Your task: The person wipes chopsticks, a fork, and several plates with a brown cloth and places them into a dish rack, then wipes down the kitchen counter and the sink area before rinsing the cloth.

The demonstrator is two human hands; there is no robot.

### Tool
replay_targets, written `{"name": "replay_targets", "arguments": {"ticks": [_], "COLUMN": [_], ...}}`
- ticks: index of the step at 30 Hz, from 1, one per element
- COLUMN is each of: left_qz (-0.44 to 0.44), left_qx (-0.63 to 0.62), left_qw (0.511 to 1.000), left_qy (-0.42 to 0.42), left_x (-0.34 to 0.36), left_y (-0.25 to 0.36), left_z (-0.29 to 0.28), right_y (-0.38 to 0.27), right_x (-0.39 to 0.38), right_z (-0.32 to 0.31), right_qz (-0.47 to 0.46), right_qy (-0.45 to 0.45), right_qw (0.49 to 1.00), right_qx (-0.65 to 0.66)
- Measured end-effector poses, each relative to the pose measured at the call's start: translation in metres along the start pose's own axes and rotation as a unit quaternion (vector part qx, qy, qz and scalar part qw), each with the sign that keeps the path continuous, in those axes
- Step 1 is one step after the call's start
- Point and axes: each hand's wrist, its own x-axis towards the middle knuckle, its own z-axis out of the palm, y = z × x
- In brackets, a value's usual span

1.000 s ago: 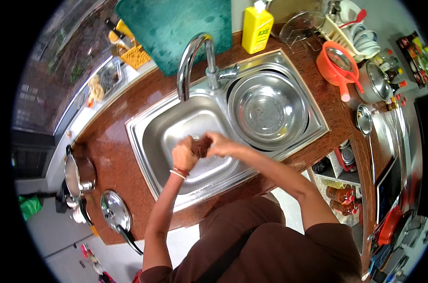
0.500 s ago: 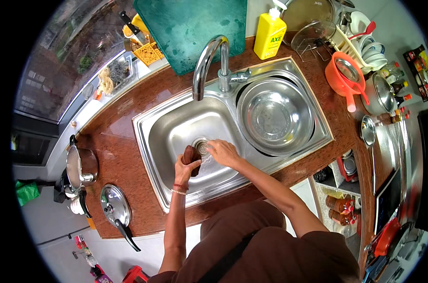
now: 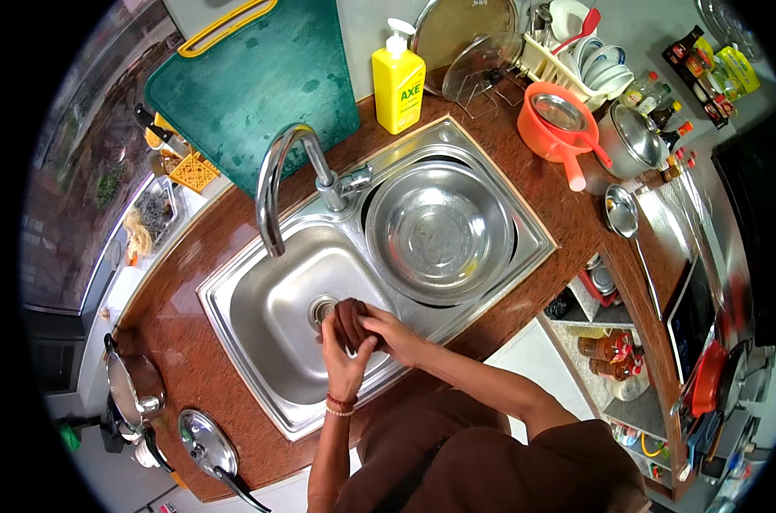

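Over the near side of the sink's left bowl (image 3: 264,308), both hands are closed round a dark reddish-brown, lumpy thing (image 3: 350,321) with folds or ridges; its exact kind cannot be made out. My left hand (image 3: 343,366), with red and pale bead bracelets at the wrist, grips it from the near left. From the right, my right hand (image 3: 393,335) presses its fingers against it. Just behind the hands shows the drain (image 3: 321,309), partly covered. The chrome faucet (image 3: 272,188) arches over the left bowl, and no running water is visible.
A round steel basin (image 3: 439,231) fills the right bowl. Behind stand a green cutting board (image 3: 251,85) and a yellow pump bottle (image 3: 398,90). An orange colander (image 3: 546,128) and lidded pot (image 3: 631,141) stand right; a pot (image 3: 131,389) and pressure-cooker lid (image 3: 206,440) lie left.
My right hand has come from over the drain onto the brown thing, which both hands now hold. The whole view has turned and shifted, so the sink appears farther left and lower.
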Motion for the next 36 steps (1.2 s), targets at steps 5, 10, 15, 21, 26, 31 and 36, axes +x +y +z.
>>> {"name": "replay_targets", "arguments": {"ticks": [5,10,15,21,26,31,36], "left_qz": [-0.119,-0.188,-0.243,-0.287,-0.275,-0.244,-0.225], "left_qx": [-0.280,-0.193,-0.160,-0.162,-0.154,-0.143,-0.142], "left_qw": [0.951,0.963,0.956,0.943,0.949,0.959,0.963], "left_qy": [-0.054,0.021,0.032,0.047,0.018,0.000,-0.040], "left_x": [0.016,0.028,0.039,0.036,0.033,0.019,-0.004], "left_y": [0.013,-0.017,-0.023,-0.027,-0.019,-0.017,-0.020], "left_z": [0.026,0.028,0.042,0.070,0.081,0.071,0.065], "right_y": [-0.058,-0.192,-0.274,-0.294,-0.282,-0.248,-0.197], "right_x": [0.005,0.063,0.160,0.185,0.146,0.079,-0.035], "right_z": [-0.075,-0.136,-0.209,-0.248,-0.256,-0.256,-0.263], "right_qz": [-0.232,-0.431,-0.428,-0.355,-0.342,-0.283,-0.216], "right_qy": [0.139,0.306,0.248,0.251,0.305,0.342,0.403], "right_qw": [0.909,0.651,0.413,0.320,0.264,0.275,0.306], "right_qx": [-0.319,-0.545,-0.765,-0.842,-0.849,-0.853,-0.835]}}
